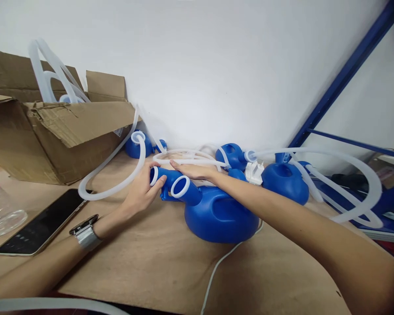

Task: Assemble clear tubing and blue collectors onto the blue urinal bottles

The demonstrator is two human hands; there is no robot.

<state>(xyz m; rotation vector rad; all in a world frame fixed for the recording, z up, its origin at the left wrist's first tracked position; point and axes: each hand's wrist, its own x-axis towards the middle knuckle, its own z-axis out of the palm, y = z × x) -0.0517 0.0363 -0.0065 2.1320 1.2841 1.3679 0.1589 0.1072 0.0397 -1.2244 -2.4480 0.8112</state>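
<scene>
My left hand (142, 187) is closed round the neck of a blue plastic urinal bottle (170, 176), its thumb across the white-rimmed mouth end. My right hand (195, 170) reaches over from the right and grips the same bottle's body; the thumb shows, while the other fingers are hidden. In front stands a second blue urinal bottle (221, 218), tilted neck with a white rim pointing left, no hose on it. My right forearm passes above it and hides part of its top. The held bottle's body is mostly covered.
A cardboard box (85, 127) with clear hoses stands at the left. Further blue bottles with hoses (138, 146) line the wall, near a white plug adapter (254, 173). A phone (42, 223) and a clear plastic container (5, 214) lie left; a white cable (216, 267) runs frontward.
</scene>
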